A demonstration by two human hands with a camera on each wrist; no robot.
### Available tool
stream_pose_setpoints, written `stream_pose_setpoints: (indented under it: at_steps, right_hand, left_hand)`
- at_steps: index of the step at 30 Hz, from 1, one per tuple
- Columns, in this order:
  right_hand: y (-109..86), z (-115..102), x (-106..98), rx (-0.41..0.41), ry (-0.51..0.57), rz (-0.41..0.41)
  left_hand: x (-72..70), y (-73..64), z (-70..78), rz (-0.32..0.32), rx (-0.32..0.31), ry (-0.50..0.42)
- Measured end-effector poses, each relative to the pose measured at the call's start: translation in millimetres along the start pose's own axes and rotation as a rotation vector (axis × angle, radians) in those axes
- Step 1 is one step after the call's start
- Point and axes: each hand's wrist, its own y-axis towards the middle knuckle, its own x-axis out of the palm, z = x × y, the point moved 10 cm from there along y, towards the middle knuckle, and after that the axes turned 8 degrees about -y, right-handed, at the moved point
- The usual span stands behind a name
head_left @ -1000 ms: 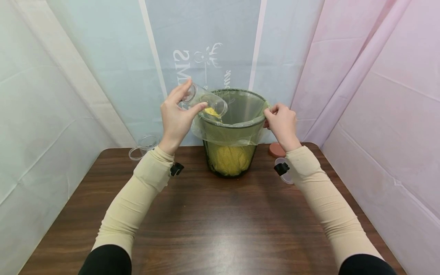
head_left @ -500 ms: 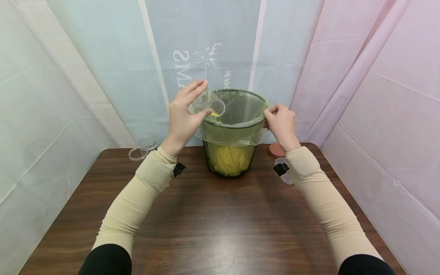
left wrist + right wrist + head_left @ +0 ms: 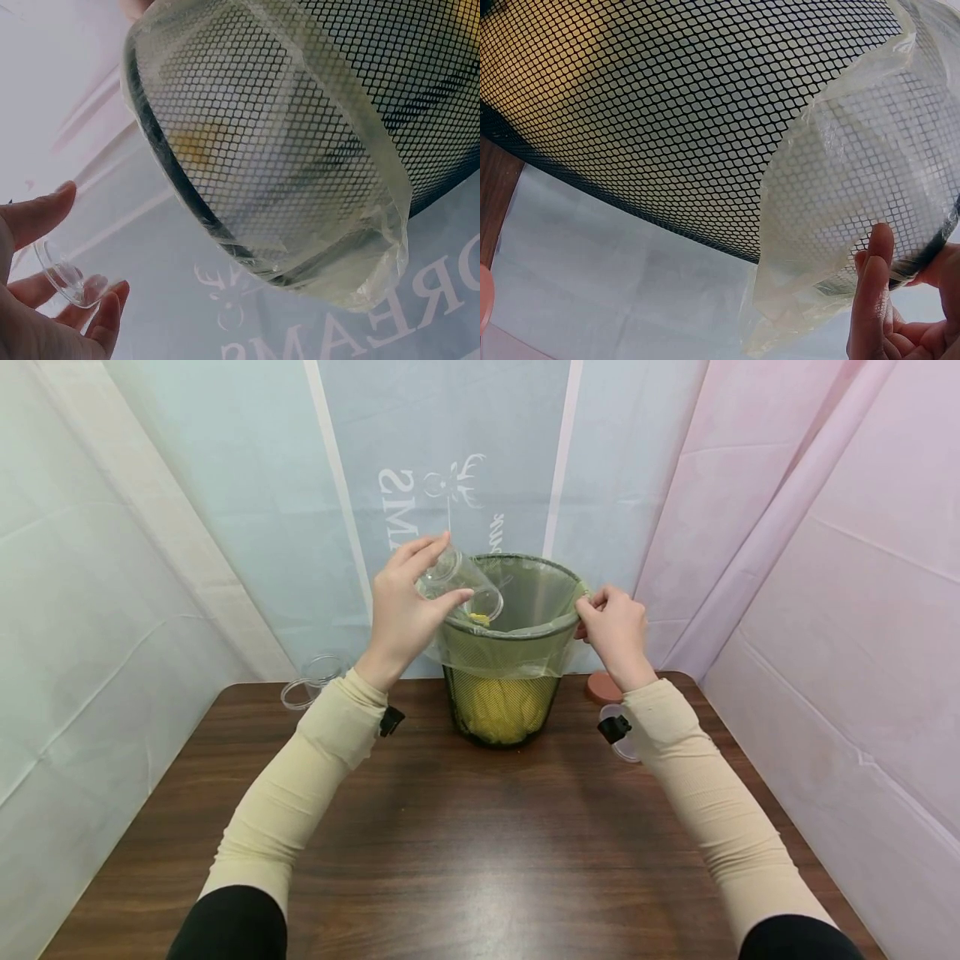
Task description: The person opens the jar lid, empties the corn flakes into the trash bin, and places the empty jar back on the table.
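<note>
My left hand (image 3: 405, 610) grips a clear plastic jar (image 3: 467, 578) by its sides, thumb in front and fingers behind. The jar tilts mouth-down to the right over the near-left rim of a black mesh wastebasket, and a little yellow material (image 3: 480, 620) shows at its mouth. Across the opening, my right hand (image 3: 618, 631) pinches the right rim of the wastebasket (image 3: 553, 689) and its thin pale liner bag (image 3: 517, 666). In the right wrist view, fingers (image 3: 870, 300) lie on the outside of the liner. Yellow stuff shows through the lower mesh.
On the wooden table (image 3: 480, 843), a clear container (image 3: 326, 667) and a clear ring-shaped lid (image 3: 295, 703) stand at the back left. A reddish-brown lid (image 3: 602, 687) and a clear lid (image 3: 628, 748) lie right of the basket. Fabric walls (image 3: 255, 460) enclose the table.
My left hand has moved right with the jar, further over the basket. Less yellow material shows in the jar. The right hand keeps its hold on the rim.
</note>
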Motion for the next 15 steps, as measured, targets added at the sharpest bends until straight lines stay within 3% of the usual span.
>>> stream_pose_setpoints:
  at_steps: [4, 11, 15]
  right_hand:
    - [-0.1, -0.6, -0.5, -0.003, -0.011, 0.004]
    - [0.2, -0.3, -0.9, -0.001, -0.014, 0.003]
    - [-0.1, -0.2, -1.6, 0.0, -0.016, 0.007]
  left_hand:
    - [-0.5, 4.8, -9.6, 0.01, -0.059, 0.009]
    - [-1.6, 7.8, -33.9, 0.03, -0.23, 0.029]
    - [-1.2, 9.7, -39.2, 0.038, -0.246, 0.056]
